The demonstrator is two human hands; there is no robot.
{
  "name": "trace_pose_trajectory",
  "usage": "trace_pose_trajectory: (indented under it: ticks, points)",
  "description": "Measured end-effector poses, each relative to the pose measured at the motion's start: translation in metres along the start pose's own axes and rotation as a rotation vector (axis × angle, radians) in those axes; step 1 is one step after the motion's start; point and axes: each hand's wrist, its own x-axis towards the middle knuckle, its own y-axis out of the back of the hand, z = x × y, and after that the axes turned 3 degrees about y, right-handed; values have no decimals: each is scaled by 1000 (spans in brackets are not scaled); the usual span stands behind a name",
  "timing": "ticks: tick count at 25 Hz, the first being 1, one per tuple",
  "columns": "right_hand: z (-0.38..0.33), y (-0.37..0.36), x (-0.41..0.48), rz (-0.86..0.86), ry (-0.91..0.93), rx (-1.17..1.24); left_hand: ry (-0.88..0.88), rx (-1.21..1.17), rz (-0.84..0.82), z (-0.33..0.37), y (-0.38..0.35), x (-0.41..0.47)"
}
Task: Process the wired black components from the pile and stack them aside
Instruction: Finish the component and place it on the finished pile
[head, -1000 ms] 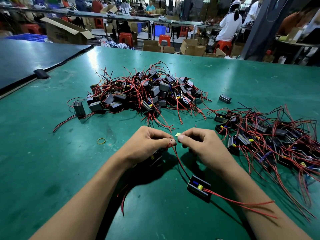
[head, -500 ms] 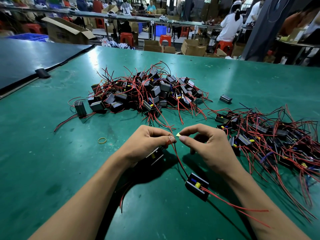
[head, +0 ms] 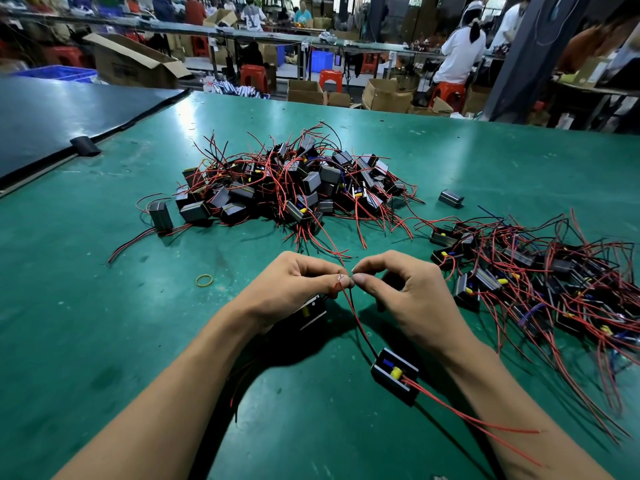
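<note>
Change: over the last second the right hand (head: 412, 299) has lifted its knuckles into an arch, and a gap now shows under the fingers. The pale yellow fleck at the fingertips no longer shows.
Left hand (head: 294, 289): grip closed, thumb and forefinger pinching the top of a red-and-black wire pair (head: 356, 320). A second component (head: 311, 311) sits under the palm; I cannot tell whether it is held.
Right hand grip: thumb and forefinger pinched on the same wire tips, touching the left fingertips.
Wired black component (head: 394, 375): lies on the green desk (head: 104, 323) between the forearms, joined to the wire pair.
Pile (head: 294, 185): far centre.
Processed heap (head: 536, 278): right of the hands.
Strays: rubber band (head: 204, 280) to the left; lone black block (head: 451, 198) between pile and heap.
</note>
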Motion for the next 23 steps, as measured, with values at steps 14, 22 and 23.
trace_pose_trajectory:
  ticks: [14, 22, 23]
  points:
    - [23, 21, 11, 309, -541, 349, 6, 223, 219, -1, -6, 4]
    - [-6, 13, 5, 60, -245, -396, 1, 167, 62, -3, -14, 4]
    - [-6, 8, 4, -38, -315, -530, 6, 173, 41, -4, -13, 4]
